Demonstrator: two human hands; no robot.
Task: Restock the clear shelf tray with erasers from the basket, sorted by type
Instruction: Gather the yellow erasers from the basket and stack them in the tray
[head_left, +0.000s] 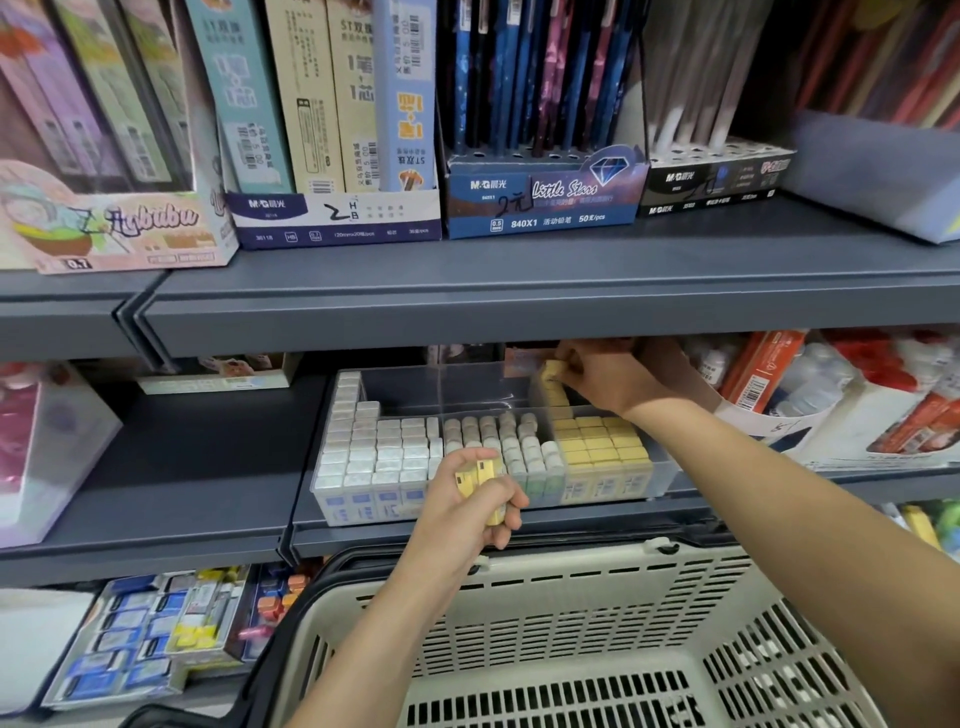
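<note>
A clear shelf tray (317, 480) on the middle shelf has three sections: white erasers (374, 452) on the left, grey-topped erasers (501, 436) in the middle, yellow erasers (597, 441) on the right. My right hand (605, 376) reaches to the back of the yellow section and pinches a single yellow eraser (551, 370) above the rear column. In front of the tray, my left hand (470, 506) grips a small bunch of yellow erasers (480, 475). The beige basket (597, 587) sits below my arms; no erasers show in its visible part.
The upper shelf's edge (467, 306) hangs low over the tray's back. Pencil boxes (337, 208) stand above. Red and white packets (841, 395) crowd the tray's right side. A clear box (47, 447) stands at left. Small stationery boxes (156, 634) fill the lower shelf.
</note>
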